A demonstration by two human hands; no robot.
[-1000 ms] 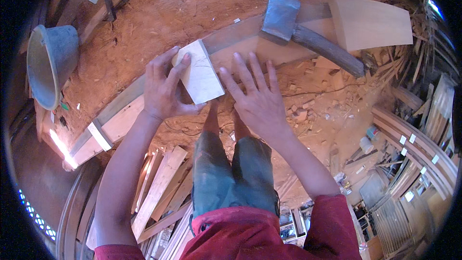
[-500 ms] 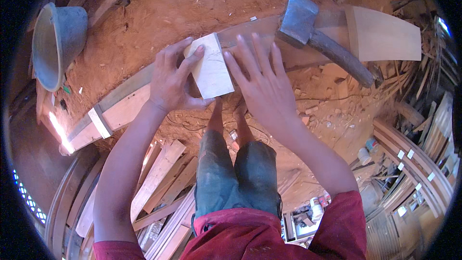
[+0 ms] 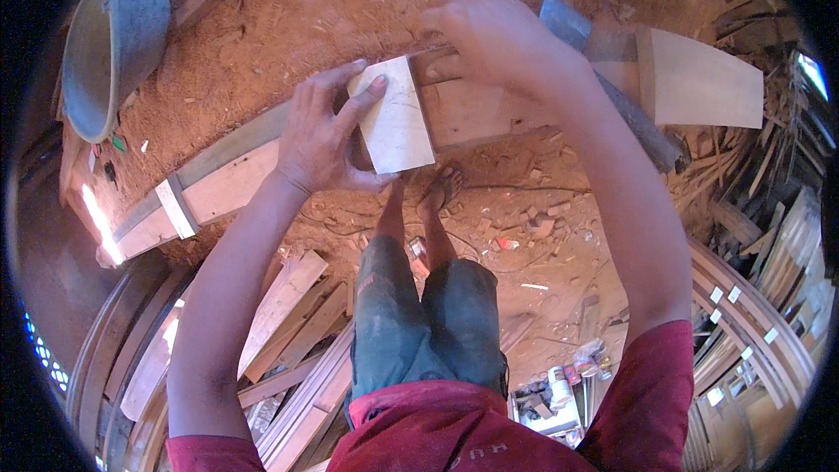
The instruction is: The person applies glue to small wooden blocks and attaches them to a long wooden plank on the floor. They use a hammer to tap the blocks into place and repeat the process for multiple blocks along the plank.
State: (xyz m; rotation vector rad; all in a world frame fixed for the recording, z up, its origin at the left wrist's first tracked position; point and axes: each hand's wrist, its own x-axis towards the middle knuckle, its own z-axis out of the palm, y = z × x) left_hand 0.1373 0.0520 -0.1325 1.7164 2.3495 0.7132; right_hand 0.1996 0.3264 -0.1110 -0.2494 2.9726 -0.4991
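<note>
A pale wooden block rests on the long timber beam in front of me. My left hand is closed on the block's left side, thumb on its upper face. Past the block's right side, my right hand reaches over the beam's far edge. Its fingers bend leftward, somewhat blurred, with a gap between them and the thumb and nothing visible in it. Right of that hand lies a mallet with a blocky grey-blue head and dark handle, partly hidden by my right forearm.
Another pale wood piece sits at the beam's right end, and a narrow strip crosses its left part. A grey bucket lies tipped at the far left. Stacked boards stand near my left; curved planks lie at right.
My right hand has left the block's right side, moving up and away over the beam's far edge, its fingers going from outstretched to bent. My left hand keeps its hold on the block.
</note>
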